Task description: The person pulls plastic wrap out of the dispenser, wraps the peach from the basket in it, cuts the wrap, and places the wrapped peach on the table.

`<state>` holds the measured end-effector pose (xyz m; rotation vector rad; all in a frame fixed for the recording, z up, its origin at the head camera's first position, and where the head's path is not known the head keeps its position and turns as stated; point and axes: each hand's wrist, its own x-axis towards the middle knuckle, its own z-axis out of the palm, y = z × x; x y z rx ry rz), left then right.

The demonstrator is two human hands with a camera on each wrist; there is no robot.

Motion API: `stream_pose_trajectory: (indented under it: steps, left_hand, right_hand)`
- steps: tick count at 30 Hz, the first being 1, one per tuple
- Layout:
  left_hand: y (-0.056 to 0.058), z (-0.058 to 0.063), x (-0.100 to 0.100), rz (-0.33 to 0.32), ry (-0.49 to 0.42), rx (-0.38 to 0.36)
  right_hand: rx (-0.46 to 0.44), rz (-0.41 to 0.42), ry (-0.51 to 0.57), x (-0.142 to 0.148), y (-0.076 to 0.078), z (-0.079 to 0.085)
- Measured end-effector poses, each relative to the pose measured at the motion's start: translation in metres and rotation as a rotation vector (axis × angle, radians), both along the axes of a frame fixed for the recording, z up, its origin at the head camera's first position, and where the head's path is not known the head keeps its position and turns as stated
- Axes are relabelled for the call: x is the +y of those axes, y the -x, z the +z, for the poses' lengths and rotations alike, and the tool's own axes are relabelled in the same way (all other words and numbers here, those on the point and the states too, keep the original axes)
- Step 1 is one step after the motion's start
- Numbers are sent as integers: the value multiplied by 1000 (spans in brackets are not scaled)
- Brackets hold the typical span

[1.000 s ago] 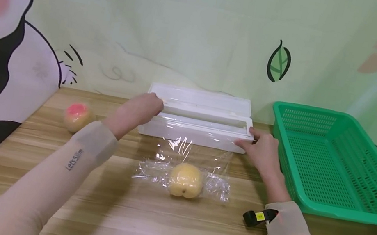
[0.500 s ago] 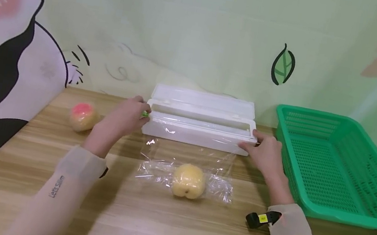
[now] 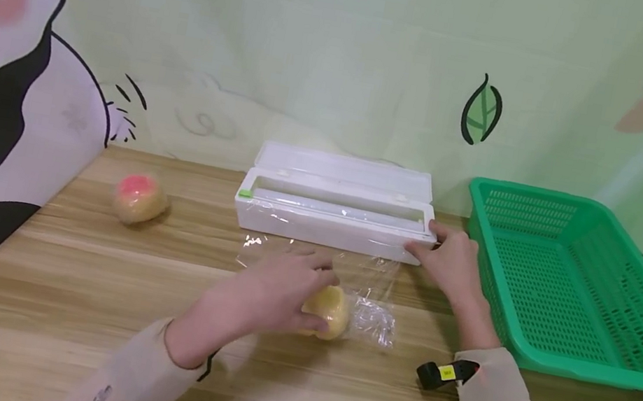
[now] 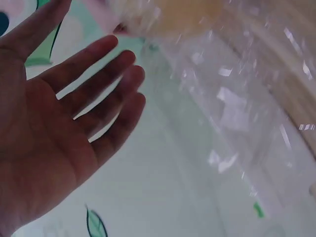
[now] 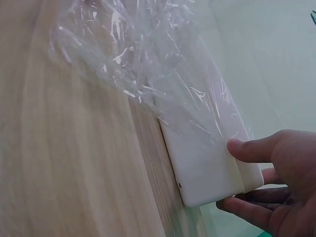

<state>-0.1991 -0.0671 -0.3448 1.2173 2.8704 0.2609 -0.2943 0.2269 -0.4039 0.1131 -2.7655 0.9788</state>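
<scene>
My left hand [image 3: 277, 292], fingers loosely extended, is over a yellow round fruit [image 3: 335, 311] on the table and hides its left part. In the left wrist view the palm and spread fingers [image 4: 116, 94] are beside the blurred fruit [image 4: 190, 17]; contact cannot be told. Clear cling film [image 3: 372, 319] lies around the fruit and reaches back to a white cling film dispenser [image 3: 329, 231] with its lid up. A green slider [image 3: 245, 193] sits at the dispenser's left end. My right hand [image 3: 453, 264] grips the right end, thumb in front, as the right wrist view shows.
A second fruit with a pink top [image 3: 139, 200], shiny as if wrapped, stands at the left of the wooden table [image 3: 56, 298]. A green perforated basket [image 3: 575, 363] stands at the right. Behind the table hangs a printed backdrop [image 3: 346, 55].
My left hand moved left along the dispenser to the green slider, let go of it, and came forward over the yellow fruit. My right hand stays on the dispenser's right end.
</scene>
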Motion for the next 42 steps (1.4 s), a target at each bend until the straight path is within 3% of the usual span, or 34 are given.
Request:
stream_pose_trajectory:
  steps: [6, 16, 24, 34, 42]
  left_hand:
    - [-1, -16, 10, 59, 87, -22]
    - [9, -28, 12, 64, 8, -6]
    - [16, -28, 8, 87, -93, -183]
    - [20, -29, 3, 58, -87, -170]
    - [20, -26, 0, 58, -107, -203]
  right_hand:
    - [-6, 16, 7, 0, -1, 1]
    - [-14, 32, 3, 1, -1, 7]
    - [-113, 75, 33, 0, 0, 11]
    - [-279, 111, 216, -4, -4, 25]
    - [-405, 143, 454, -7, -6, 30]
